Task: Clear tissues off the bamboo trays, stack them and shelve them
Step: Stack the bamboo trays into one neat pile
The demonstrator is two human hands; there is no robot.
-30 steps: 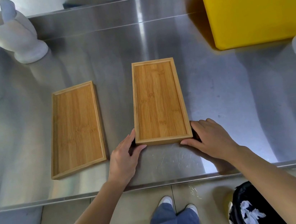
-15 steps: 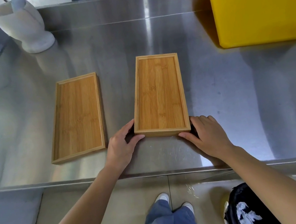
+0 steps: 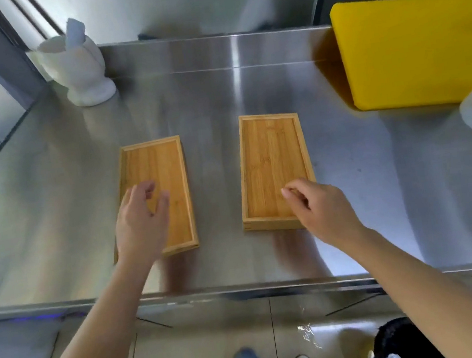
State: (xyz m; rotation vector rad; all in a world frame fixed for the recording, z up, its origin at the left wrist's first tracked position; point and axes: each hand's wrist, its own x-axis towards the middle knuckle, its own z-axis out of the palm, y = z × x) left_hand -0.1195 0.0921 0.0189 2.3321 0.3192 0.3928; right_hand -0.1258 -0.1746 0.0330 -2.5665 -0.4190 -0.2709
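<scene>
Both trays sit bare on the steel counter (image 3: 218, 97), well apart, no tissues on them. Clearing looks done; stacking is the step in hand. Left hand (image 3: 140, 224) open, empty, above left tray (image 3: 164, 170). Right hand (image 3: 319, 207) loosely curled, empty, over right tray (image 3: 270, 156) near end. Next: grip one tray by its rims, lift it, seat it squarely on the other.

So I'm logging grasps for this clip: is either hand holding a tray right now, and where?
Nothing is held. The left hand hovers open over the left bamboo tray; the right hand, fingers loosely curled, is over the right bamboo tray's near end.
</scene>
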